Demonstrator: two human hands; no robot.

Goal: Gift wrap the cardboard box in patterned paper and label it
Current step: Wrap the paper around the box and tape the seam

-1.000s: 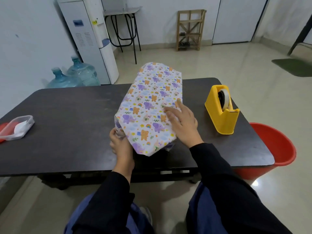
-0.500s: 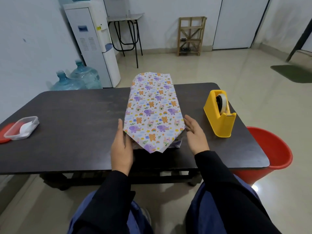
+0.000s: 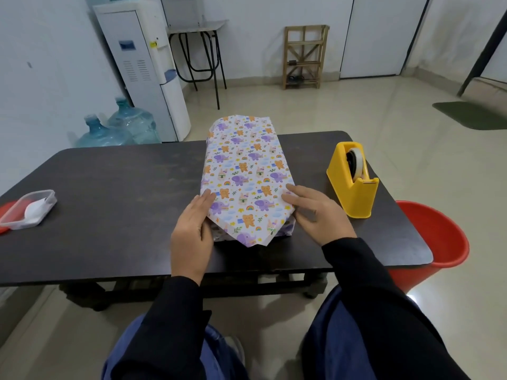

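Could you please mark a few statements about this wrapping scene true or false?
The yellow plastic tape dispenser stands on the dark table, right of the box wrapped in animal-patterned paper. True.
The left hand holds a strip of tape. False: it rests open against the box's left side.
The right hand touches the box's near right corner. True.
A bucket sits on the table. False: the red plastic bucket stands on the floor.
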